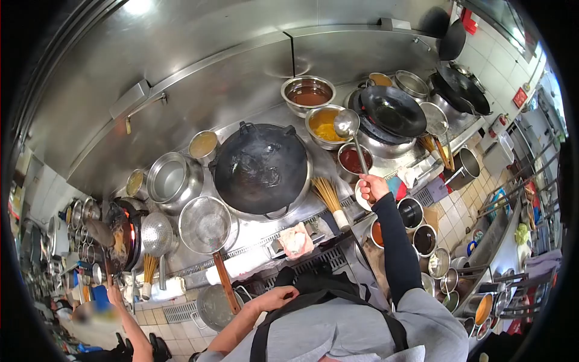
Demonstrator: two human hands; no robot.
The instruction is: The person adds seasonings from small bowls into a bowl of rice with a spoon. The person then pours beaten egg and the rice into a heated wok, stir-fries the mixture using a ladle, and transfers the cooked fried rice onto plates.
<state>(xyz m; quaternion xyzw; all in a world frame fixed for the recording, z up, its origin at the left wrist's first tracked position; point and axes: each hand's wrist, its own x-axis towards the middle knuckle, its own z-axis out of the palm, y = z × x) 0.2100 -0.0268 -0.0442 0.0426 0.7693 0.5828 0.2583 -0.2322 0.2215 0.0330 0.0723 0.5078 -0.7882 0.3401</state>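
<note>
My right hand [375,189] is wrapped round the long handle of a metal ladle [347,123]. The ladle's bowl hangs over the rim of a steel bowl of yellow liquid [326,128], above a pot of dark red sauce [354,160]. Close to my apron [325,285], my left hand [278,298] has its fingers curled in, with nothing visible in them. A large black wok [261,171] with shiny liquid inside sits on the burner in front of me. Left of it lies a wire strainer [205,224], its wooden handle pointing towards my left forearm.
A bamboo brush [329,196] and a crumpled cloth [295,241] lie along the stove's front edge. Another wok [393,111] stands to the right. Pots of sauce [424,240] crowd my right side. At the left, a co-worker's hand [113,294] reaches towards a flaming wok [125,232].
</note>
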